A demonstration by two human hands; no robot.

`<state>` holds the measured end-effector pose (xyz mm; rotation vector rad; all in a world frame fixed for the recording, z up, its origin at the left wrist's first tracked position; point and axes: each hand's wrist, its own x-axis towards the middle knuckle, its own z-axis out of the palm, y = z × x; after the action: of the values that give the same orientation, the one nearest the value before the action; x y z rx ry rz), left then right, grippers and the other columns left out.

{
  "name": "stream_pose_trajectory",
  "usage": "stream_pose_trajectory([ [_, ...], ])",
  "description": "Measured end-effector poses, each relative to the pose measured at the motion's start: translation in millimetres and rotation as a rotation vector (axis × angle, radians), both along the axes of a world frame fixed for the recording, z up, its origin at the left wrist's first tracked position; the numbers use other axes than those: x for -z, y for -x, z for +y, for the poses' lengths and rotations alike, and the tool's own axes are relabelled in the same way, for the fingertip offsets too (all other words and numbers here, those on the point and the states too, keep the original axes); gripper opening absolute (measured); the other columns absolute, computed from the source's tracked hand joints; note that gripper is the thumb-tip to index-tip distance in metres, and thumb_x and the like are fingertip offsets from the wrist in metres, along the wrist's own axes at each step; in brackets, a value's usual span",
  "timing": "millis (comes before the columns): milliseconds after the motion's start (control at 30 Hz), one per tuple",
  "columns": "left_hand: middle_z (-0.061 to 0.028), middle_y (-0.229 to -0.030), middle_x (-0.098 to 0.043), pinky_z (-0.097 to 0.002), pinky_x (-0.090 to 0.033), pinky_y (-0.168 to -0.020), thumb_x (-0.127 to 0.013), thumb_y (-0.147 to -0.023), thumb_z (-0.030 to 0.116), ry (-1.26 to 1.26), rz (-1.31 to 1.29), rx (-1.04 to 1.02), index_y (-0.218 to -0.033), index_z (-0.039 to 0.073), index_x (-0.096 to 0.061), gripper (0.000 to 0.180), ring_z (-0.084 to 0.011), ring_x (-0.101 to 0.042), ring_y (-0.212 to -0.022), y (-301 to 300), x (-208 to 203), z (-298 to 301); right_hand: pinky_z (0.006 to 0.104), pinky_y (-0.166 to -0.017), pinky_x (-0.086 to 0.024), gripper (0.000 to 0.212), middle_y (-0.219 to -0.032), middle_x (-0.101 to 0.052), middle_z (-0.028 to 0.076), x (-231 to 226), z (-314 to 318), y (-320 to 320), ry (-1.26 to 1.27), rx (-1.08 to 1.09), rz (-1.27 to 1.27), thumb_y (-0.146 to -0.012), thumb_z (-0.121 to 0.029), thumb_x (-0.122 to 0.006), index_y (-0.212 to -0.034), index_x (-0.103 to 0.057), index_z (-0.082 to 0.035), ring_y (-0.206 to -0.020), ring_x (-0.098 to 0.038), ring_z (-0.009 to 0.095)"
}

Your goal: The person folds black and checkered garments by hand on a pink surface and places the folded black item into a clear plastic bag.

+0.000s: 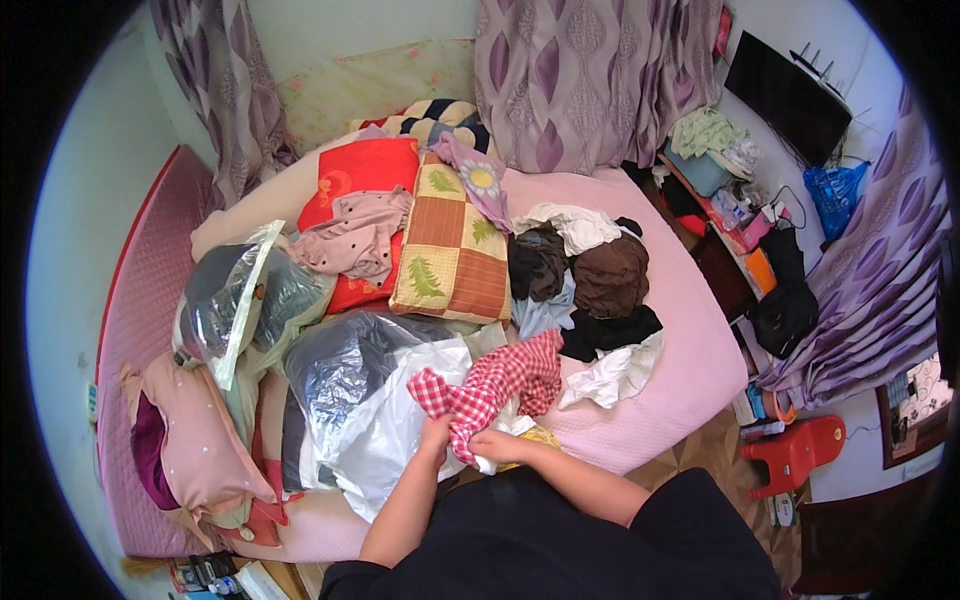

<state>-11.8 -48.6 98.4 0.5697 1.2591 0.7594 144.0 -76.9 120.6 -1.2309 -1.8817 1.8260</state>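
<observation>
A red-and-white checked garment [505, 380] is stretched out in front of me over the near edge of the bed; its exact cut does not show. My left hand [434, 440] is closed on its near left part. Close beside it, my right hand [497, 447] grips the near end, where some white cloth pokes out below the fingers. Left of the garment lies a clear plastic bag [340, 370] with dark contents, a white plastic sheet [410, 420] against it. Just beyond and to the right sit a white cloth [615, 372] and a black cloth [612, 332].
The pink bed [690, 375] also carries a brown checked pillow [455, 240], a pink pillow [195, 430], a red cushion [365, 170], a brown garment [611, 277] and another stuffed bag [240, 300]. A red stool [795, 455] and a cluttered desk [735, 240] stand at the right.
</observation>
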Motion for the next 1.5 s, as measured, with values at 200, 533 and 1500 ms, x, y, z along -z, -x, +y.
stream_pose_trajectory([
  [200,-0.0056,-0.088,-0.056,-0.0304,-0.046,-0.070,-0.046,-0.078,0.003,-0.281,-0.255,-0.507,-0.102,0.003,-0.048,0.023,-0.0171,-0.056,-0.080,47,-57,27,0.0266,-0.062,-0.043,0.013,-0.075,-0.059,0.004,6,13,-72,-0.278,0.626,-0.050,-0.076,-0.016,-0.056,-0.077,-0.060,-0.004,-0.069,-0.053,0.012],
  [533,-0.0113,-0.108,-0.053,-0.0374,-0.042,-0.086,-0.042,-0.085,0.005,-0.739,-0.796,-0.517,-0.113,0.002,-0.043,0.029,-0.0231,-0.052,-0.099,67,-244,14,0.0414,-0.083,-0.038,0.070,-0.108,-0.047,0.018,-27,10,-100,-0.805,0.643,-0.680,-0.057,-0.037,-0.070,-0.113,-0.043,-0.003,-0.100,-0.045,0.034],
  [1500,-0.0097,-0.100,-0.053,-0.0368,-0.050,-0.073,-0.042,-0.083,0.007,-0.174,-0.285,-1.011,-0.112,0.003,-0.042,0.030,-0.0227,-0.056,-0.088,167,5,-23,0.0331,-0.050,-0.044,0.008,-0.065,-0.055,0.013,76,51,-63,-0.090,0.969,-0.157,-0.066,0.000,-0.047,-0.073,-0.051,-0.001,-0.057,-0.055,0.023],
])
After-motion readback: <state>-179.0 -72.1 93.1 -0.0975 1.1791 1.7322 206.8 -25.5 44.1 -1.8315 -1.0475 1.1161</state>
